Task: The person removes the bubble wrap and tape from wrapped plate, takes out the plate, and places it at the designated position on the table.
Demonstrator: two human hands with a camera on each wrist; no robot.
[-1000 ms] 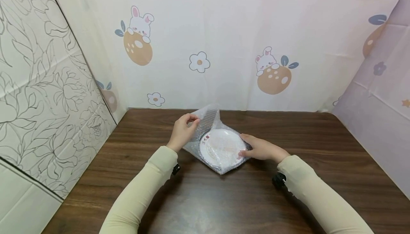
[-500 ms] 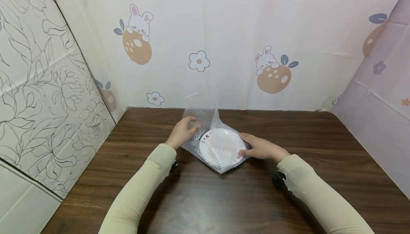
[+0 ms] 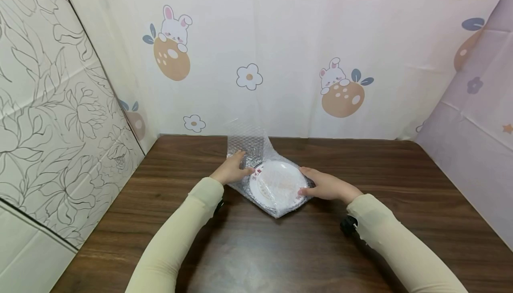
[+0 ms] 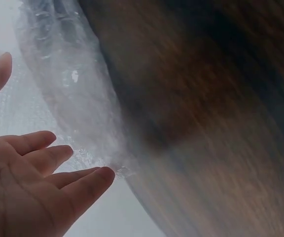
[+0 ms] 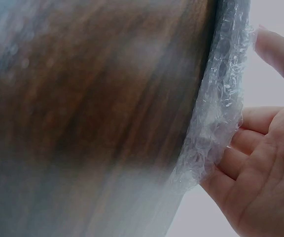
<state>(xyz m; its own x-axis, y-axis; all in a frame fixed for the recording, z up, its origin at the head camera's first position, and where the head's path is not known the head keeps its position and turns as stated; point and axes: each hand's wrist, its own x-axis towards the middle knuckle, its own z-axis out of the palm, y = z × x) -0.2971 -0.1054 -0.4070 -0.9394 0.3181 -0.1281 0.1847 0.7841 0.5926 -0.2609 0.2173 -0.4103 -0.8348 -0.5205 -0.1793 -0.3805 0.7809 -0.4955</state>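
Note:
A round white plate (image 3: 283, 179) with a dark rim line and red characters lies on the table, partly covered by clear bubble wrap (image 3: 275, 155). One loose flap of the wrap stands up behind it on the left. My left hand (image 3: 231, 169) is at the plate's left side, fingers spread along the wrap. Its fingers (image 4: 85, 190) are nearly straight beside the wrap's edge in the left wrist view. From the right, my right hand (image 3: 328, 186) holds the wrapped plate by its edge. In the right wrist view, thumb and fingers (image 5: 253, 140) lie about the wrap (image 5: 216, 108).
The dark wood-grain table (image 3: 256, 257) extends on all sides of the plate. Behind it hangs a pale curtain (image 3: 280, 39) printed with rabbits and flowers. A white panel with flower line drawings (image 3: 60, 106) borders the left side.
My left hand has let go of the wrap flap, moved down toward the plate's left edge and spread its fingers. The flap has swung back and left. The right hand stays put.

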